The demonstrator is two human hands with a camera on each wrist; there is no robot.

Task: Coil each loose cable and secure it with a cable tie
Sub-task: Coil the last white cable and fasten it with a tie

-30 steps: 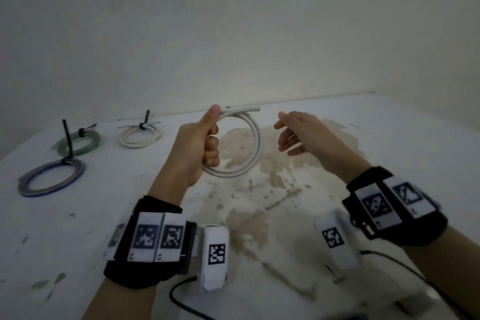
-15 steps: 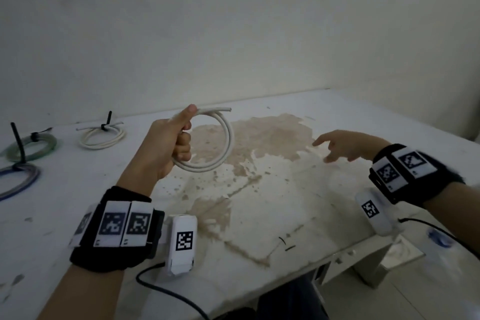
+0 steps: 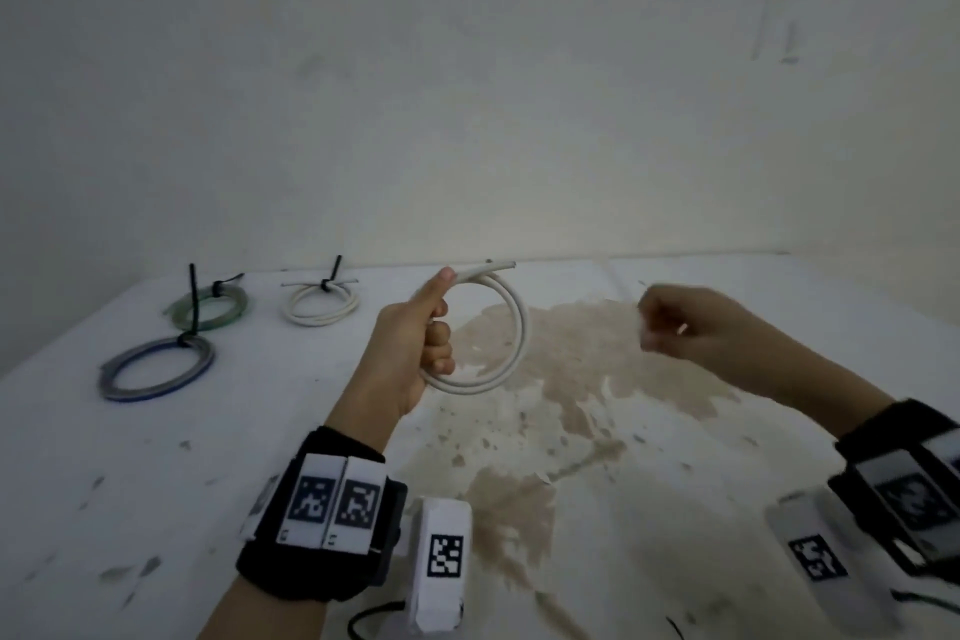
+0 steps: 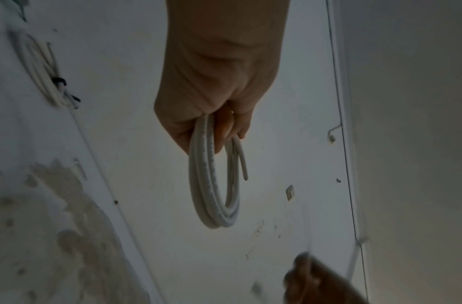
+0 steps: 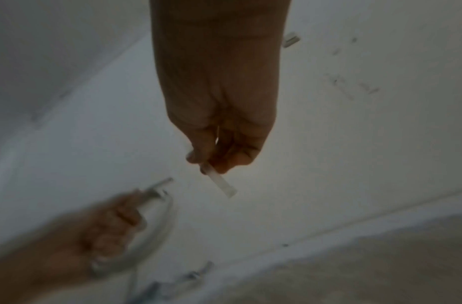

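My left hand [image 3: 423, 333] grips a coiled white cable [image 3: 511, 327] upright above the stained white table [image 3: 675, 457], thumb pressed on top where the loose end sticks out to the right. The left wrist view shows the same white cable coil [image 4: 214, 191] hanging from the curled fingers. My right hand [image 3: 675, 327], blurred, hovers to the right of the coil and apart from it. In the right wrist view its fingers [image 5: 224, 152] pinch a thin pale cable tie [image 5: 222, 183].
Three tied coils lie at the table's far left: a green coil [image 3: 213, 309], a blue-grey coil [image 3: 156, 369] and a white coil [image 3: 322, 304], each with a black tie. A brown stain [image 3: 571, 353] spreads over the table's middle. A pale wall rises behind.
My right hand reached out to the right over the table's edge, then came back up beside the coil, now pinching a pale tie. The left hand kept holding the coil.
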